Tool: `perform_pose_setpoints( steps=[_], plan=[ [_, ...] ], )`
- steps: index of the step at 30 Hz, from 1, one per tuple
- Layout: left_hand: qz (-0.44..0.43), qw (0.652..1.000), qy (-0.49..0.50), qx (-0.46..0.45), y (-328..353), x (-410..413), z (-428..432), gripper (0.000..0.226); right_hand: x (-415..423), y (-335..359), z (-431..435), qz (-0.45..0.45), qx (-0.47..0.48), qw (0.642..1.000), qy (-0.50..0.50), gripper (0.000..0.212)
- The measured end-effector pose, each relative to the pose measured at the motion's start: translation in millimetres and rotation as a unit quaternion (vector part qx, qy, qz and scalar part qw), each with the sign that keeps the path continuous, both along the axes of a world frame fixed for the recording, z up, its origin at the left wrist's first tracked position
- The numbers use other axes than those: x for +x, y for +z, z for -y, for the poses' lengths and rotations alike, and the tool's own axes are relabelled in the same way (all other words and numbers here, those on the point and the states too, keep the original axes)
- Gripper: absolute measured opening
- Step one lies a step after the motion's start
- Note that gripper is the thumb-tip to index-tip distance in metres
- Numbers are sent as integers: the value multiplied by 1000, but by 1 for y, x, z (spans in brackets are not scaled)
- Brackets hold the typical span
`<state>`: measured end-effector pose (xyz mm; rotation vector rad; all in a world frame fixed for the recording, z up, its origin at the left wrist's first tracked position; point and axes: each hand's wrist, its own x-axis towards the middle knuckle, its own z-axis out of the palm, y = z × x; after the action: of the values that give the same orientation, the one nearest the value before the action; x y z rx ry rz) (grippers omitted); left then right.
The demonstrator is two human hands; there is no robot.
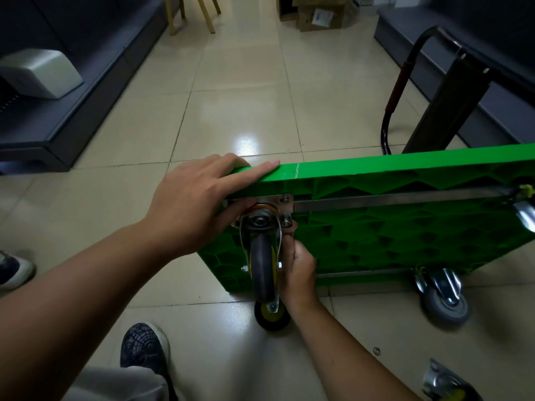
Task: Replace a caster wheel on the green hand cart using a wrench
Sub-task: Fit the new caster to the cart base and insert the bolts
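1. Head view: green hand cart [405,227] tipped up on one long edge on the tile floor [231,82], ribbed underside toward the camera, black handle [398,88] folded out behind.
2. Caster wheel [262,261] at the upper left corner of the underside, grey tyre in a metal fork, on a mounting plate [285,202].
3. Left hand [191,204] gripping the cart's top edge: index finger straight along the rim, other fingers over the far side, thumb beneath beside the plate.
4. Right hand [298,273] with fingers curled at the plate's lower right bolt; whether pinching anything, cannot tell.
5. Grey caster [445,302] at the lower corner, touching the floor.
6. Black wheel [272,316] on the floor under the fork.
7. Loose caster [443,382] and 1 washer [376,350] on the floor, bottom right.
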<state>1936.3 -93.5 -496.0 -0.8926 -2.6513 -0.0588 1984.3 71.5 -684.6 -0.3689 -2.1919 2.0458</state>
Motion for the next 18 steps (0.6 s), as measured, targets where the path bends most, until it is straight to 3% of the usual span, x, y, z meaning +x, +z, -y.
perform_pose_setpoints(
  steps=[18],
  plan=[
    [1, 1000, 3, 6, -1, -3, 2, 57, 2, 3, -3, -25, 83, 996, -14, 45]
  ],
)
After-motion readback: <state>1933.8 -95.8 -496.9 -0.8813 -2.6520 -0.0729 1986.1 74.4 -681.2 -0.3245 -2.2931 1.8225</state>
